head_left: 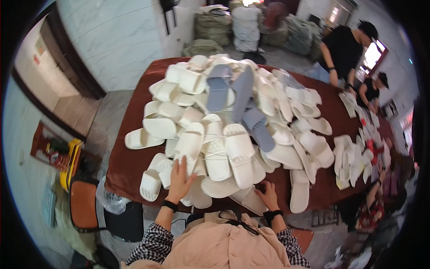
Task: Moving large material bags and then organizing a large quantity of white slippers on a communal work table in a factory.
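Our left hand (pixel 180 178) lies flat, fingers spread, on a white slipper (pixel 166 172) at the near edge of the pile (pixel 233 116). Our right hand (pixel 268 193) curls its fingers on another slipper (pixel 251 199) just below them. We should grip each sole firmly and lift without dragging neighbours off the table (pixel 123 168).

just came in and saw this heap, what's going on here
A person stands at a brown table heaped with white slippers, a few grey slippers on top. The left hand lies flat, fingers spread, on slippers at the near edge. The right hand rests on a white slipper at the front of the heap. At the far right, two other people bend over smaller rows of slippers.
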Demonstrator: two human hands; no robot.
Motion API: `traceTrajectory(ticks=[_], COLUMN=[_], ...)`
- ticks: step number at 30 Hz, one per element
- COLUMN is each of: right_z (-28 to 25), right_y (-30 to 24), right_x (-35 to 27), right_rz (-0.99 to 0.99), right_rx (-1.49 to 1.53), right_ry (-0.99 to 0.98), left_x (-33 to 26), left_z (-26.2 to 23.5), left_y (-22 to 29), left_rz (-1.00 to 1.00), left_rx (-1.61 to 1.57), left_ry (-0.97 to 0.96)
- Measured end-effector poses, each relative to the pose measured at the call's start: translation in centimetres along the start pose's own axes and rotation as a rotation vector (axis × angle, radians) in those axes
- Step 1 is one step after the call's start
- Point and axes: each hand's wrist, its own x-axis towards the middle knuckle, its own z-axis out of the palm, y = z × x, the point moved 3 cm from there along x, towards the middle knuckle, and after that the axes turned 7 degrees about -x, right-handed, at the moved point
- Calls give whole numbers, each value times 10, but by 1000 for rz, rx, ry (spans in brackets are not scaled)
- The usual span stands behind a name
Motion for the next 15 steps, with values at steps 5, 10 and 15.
traceTrajectory(ticks=[5, 10, 15], right_z=[11, 14, 19], right_y=[13, 8, 11], right_x=[4, 1, -2], right_rz=[-52, 55, 71], right_rx=[3, 30, 81], right_ry=[29, 44, 184], left_x=[16, 17, 23], left_z=[6, 4, 5], left_y=[-23, -26, -30], left_rz=[54, -47, -43], left_rx=[-44, -127, -79], left_ry=[-2, 22, 9])
